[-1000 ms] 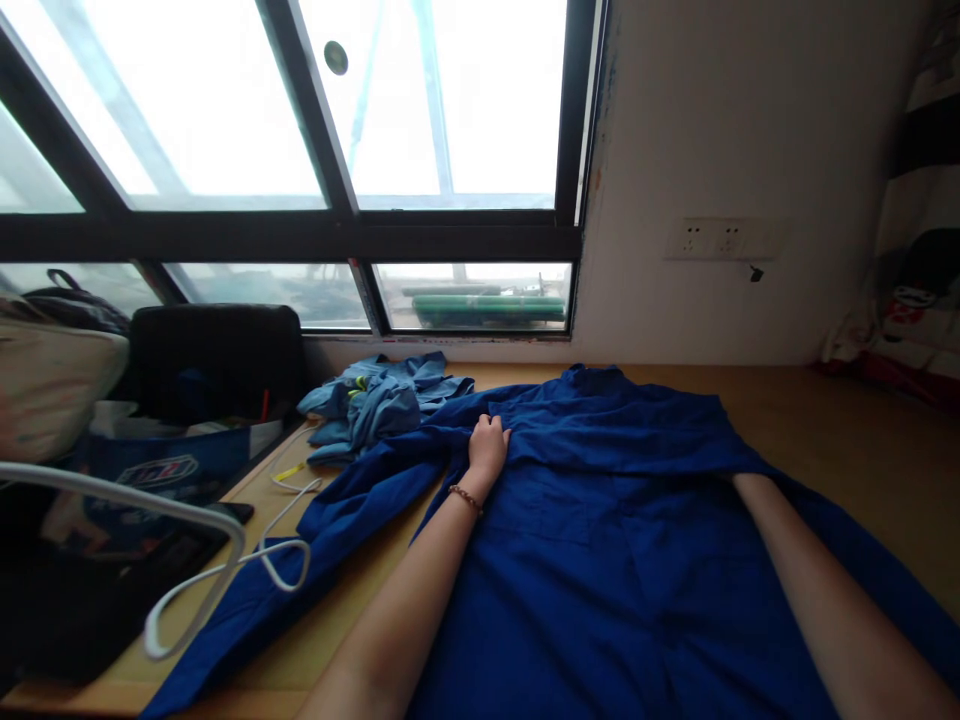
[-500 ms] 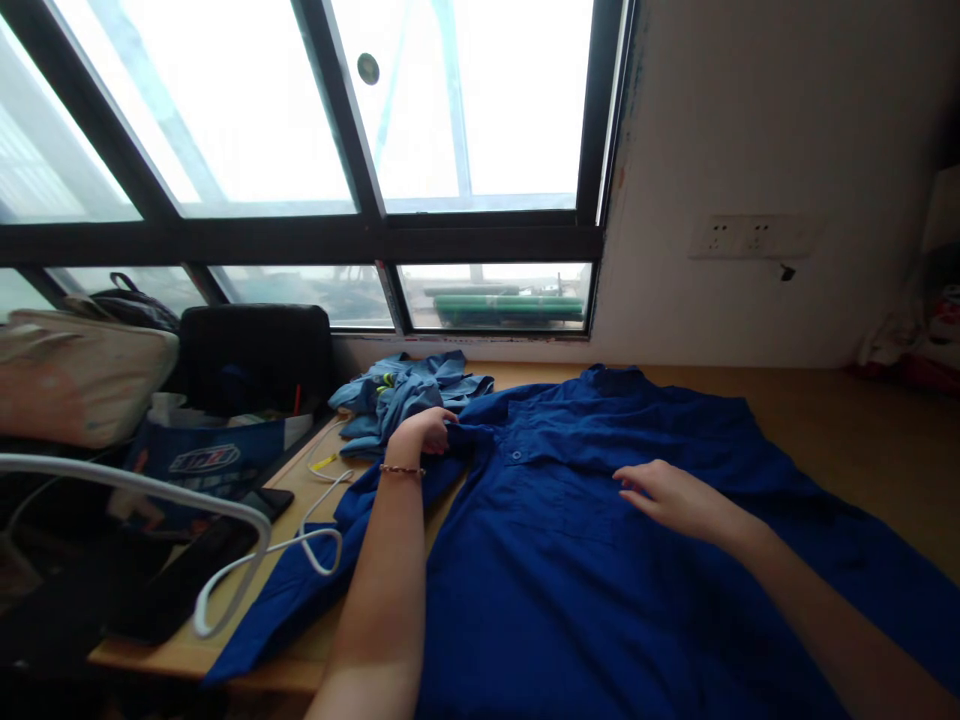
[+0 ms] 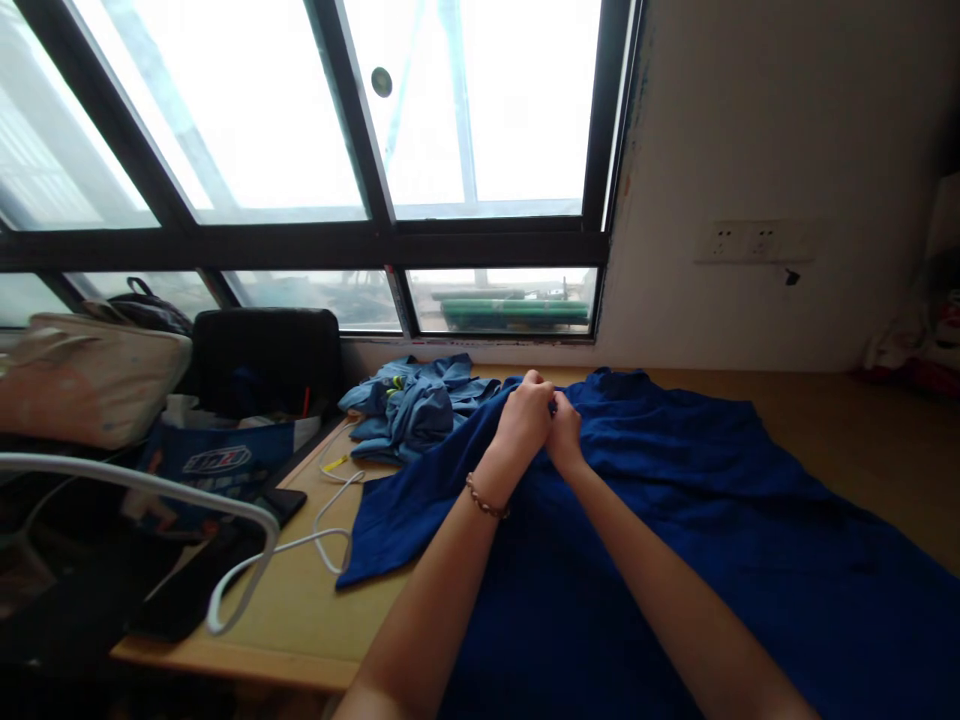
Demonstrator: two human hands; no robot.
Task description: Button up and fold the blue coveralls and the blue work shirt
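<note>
Head view: left fingers [image 3: 533,380] and right fingers [image 3: 564,412] pinch the blue garment [image 3: 675,450], the gripped fabric mostly hidden.

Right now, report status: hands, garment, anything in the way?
Left hand and right hand together, gripping dark blue garment. Garment spread across table. White cable beside sleeve.

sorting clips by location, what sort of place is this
Probably an indoor room, perhaps a bedroom or workroom; the view can't settle which. A blue garment lies across a table by a large window, with bags crowded at the left.
</note>
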